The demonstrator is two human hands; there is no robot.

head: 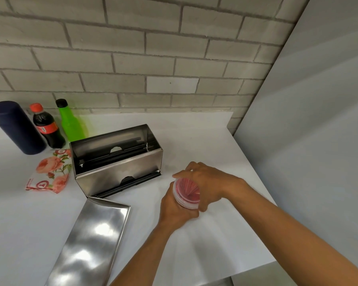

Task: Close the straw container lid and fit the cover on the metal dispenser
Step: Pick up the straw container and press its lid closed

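A round clear straw container (186,192) packed with red straws stands on the white table. My left hand (175,211) wraps its near side. My right hand (209,182) curls over its far rim and lid. The open metal dispenser (120,162) lies to the left of it, its top uncovered. Its shiny metal cover (91,242) lies flat on the table in front of the dispenser, apart from both hands.
A dark blue cylinder (17,126), a cola bottle (47,126) and a green bottle (70,122) stand at the back left by the brick wall. A floral napkin pack (51,172) lies left of the dispenser. The table edge (254,267) runs close on the right.
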